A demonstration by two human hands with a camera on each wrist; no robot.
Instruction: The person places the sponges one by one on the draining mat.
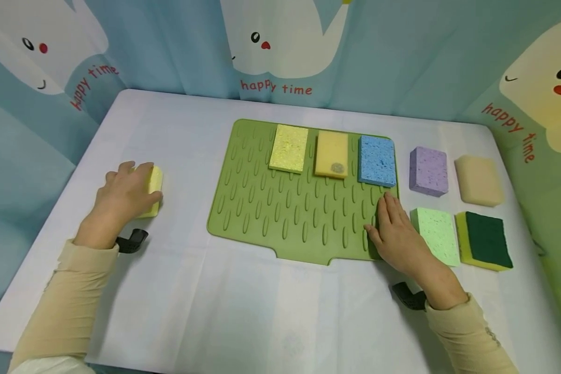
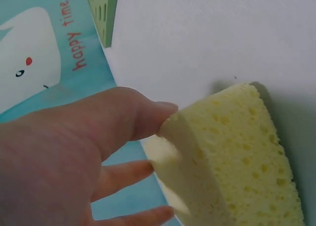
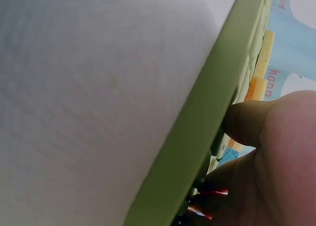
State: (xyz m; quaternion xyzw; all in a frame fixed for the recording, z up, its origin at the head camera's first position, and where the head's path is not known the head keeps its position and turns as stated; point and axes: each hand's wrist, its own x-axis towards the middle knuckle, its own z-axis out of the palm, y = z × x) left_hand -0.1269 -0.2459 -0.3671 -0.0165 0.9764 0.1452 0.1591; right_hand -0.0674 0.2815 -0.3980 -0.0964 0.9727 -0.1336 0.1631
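At the left of the table my left hand (image 1: 123, 195) grips a pale yellow sponge (image 1: 155, 182), fingers spread over its top and thumb at its near right edge. The left wrist view shows the thumb pressed on one corner of this porous sponge (image 2: 247, 152). My right hand (image 1: 397, 236) lies with straight fingers on the right front corner of a green ribbed mat (image 1: 262, 221), its fingertips just short of a blue sponge (image 1: 377, 160). Along the mat's back edge, left of the blue one, are a yellow speckled sponge (image 1: 289, 148) and a yellow-orange sponge (image 1: 332, 150).
Right of the mat sit a purple sponge (image 1: 429, 170), a cream sponge (image 1: 479, 179), a light green sponge (image 1: 437, 236) beside my right hand, and a yellow sponge with a dark green scouring side (image 1: 488, 239). A printed curtain (image 1: 177, 57) surrounds the white table (image 1: 243, 306).
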